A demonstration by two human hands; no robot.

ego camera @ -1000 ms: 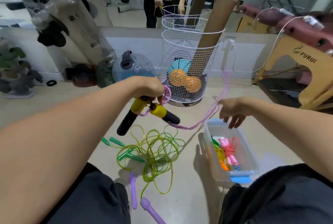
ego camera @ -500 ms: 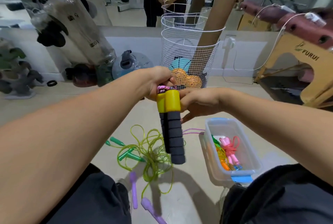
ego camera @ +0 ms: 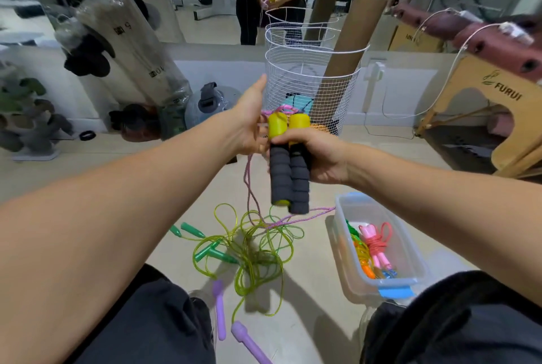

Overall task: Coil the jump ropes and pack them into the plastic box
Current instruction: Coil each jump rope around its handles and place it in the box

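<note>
Here, the right hand grips the two yellow-and-black foam handles of a jump rope, fingers curled round both, holding them side by side and upright with the yellow caps on top, above the floor and in front of a white wire basket. The left hand is just beside the caps with its fingers stretched straight, palm toward the handles; the pink cord passes by it, though whether it pinches the cord cannot be told. The cord hangs down to the floor, where it crosses a loose tangle of green rope with green handles. Two purple handles lie nearer the knees. To the right stands the clear plastic box, holding coiled pink and orange ropes
</note>
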